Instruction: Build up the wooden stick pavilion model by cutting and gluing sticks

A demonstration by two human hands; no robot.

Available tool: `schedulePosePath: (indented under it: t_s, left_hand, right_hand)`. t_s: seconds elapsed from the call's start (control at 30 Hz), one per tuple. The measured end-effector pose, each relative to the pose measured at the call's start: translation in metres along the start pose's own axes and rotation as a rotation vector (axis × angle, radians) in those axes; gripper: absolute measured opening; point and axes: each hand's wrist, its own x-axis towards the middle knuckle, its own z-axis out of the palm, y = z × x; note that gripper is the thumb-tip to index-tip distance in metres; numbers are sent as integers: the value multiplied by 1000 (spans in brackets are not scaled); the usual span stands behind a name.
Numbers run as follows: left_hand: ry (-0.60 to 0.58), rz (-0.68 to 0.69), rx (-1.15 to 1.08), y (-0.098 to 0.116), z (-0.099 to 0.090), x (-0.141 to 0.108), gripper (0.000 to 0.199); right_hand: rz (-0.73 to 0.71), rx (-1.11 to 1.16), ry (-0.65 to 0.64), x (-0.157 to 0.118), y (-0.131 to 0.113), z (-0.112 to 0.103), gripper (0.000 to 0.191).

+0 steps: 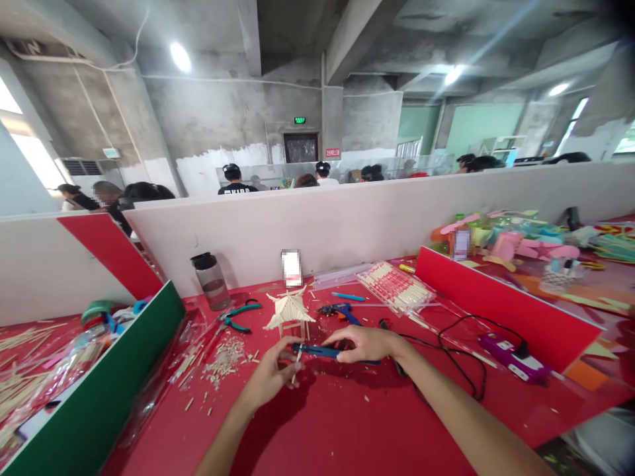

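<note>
My left hand (274,374) is closed on a short pale wooden stick (296,370), held upright. My right hand (364,344) grips a dark blue flat tool (322,351), whose left tip meets the top of the stick. Just beyond my hands stands a small pavilion model (290,312) made of pale sticks, with a peaked roof and thin legs. A blue glue gun (342,312) lies behind my right hand. Green-handled pliers (238,322) rest left of the model, near a pile of cut stick pieces (223,359).
A dark-lidded bottle (213,284) and a phone (292,268) stand by the white partition (297,228). Packed sticks (394,287) lie at the back right. A purple power strip (514,359) and black cable are on the right. Green (104,390) and red (501,307) dividers flank the table.
</note>
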Motion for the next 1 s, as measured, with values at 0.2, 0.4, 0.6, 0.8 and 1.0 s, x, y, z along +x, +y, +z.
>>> schedulePosePath:
  t_s: [0.2,0.4,0.6,0.8,1.0]
  left_hand:
    - [11,-9,12,3,0,0,57]
    - [31,9,19,2,0,1,59]
    - [36,1,15,1,-1,1,58]
    - [40,5,44,2,0,1,58]
    - [40,3,48,3,0,1,58]
  right_hand:
    - [-55,-22,28,-1,4,-1,44]
    - [-53,-32,59,3,3,-1,42]
    - [-67,-35,60,3,7,-1,42]
    - [-62,-40,66,4,13,2,42]
    - [-88,-41,97,5,16,3,40]
